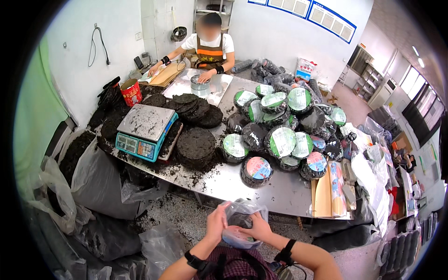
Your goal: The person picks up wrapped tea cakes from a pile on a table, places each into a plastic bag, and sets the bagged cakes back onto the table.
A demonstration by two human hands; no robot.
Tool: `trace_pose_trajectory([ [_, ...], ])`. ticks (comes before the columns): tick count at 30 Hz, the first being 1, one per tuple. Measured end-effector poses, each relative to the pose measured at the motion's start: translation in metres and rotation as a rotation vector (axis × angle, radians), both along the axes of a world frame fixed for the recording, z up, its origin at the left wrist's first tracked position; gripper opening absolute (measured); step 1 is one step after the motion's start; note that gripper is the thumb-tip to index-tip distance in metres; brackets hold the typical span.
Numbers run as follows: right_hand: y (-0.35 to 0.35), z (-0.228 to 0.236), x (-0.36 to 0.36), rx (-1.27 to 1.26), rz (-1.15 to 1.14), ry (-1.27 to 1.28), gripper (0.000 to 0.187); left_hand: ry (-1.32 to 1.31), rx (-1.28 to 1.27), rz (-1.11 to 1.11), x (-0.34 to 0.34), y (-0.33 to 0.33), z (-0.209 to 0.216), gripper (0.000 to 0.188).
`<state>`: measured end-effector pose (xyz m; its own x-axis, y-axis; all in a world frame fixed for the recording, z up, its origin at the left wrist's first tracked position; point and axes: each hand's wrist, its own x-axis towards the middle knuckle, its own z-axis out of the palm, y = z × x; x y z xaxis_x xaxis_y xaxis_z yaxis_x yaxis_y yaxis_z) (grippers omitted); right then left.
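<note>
Close to my body, in front of the table's near edge, a transparent plastic bag (pixel 245 208) is held between both hands. My left hand (pixel 216 222) grips its left side. My right hand (pixel 257 227) reaches over the right rim, with fingers inside the mouth. Something dark and a reddish patch show within the bag; their exact kind is hard to make out. Across the table edge stands a wrapped round dark cake with a pink and blue label (pixel 257 169). Left of it sits a stack of dark flaky discs (pixel 196 148), resembling dried seaweed.
A heap of wrapped cakes with green-white labels (pixel 283 142) covers the table's right. At left are a digital scale (pixel 147 122) and red tin (pixel 131 92). A co-worker (pixel 212 49) opposite touches a round metal mould (pixel 200 87). Plastic sacks (pixel 105 179) lie lower left.
</note>
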<state>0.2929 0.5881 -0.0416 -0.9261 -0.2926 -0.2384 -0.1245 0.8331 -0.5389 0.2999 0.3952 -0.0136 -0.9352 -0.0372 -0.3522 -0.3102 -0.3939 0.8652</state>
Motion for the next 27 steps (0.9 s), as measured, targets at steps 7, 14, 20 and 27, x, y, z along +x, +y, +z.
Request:
trace_pose_trajectory([
  [7, 0.034, -0.04, -0.09, 0.107, 0.353, -0.388, 0.052, 0.024, 0.185, -0.42, 0.032, 0.064, 0.044, 0.043],
  [14, 0.052, -0.016, -0.054, 0.068, 0.058, -0.451, 0.045, 0.148, 0.308, -0.486, 0.023, 0.058, 0.062, 0.045],
  [20, 0.075, -0.118, -0.012, -0.327, 0.125, -0.466, 0.066, 0.156, 0.338, -0.67, 0.025, 0.066, 0.05, 0.043],
  [27, 0.03, -0.092, -0.001, -1.225, -0.953, -0.926, 0.077, 0.518, 0.596, -1.04, 0.068, 0.136, 0.077, 0.042],
])
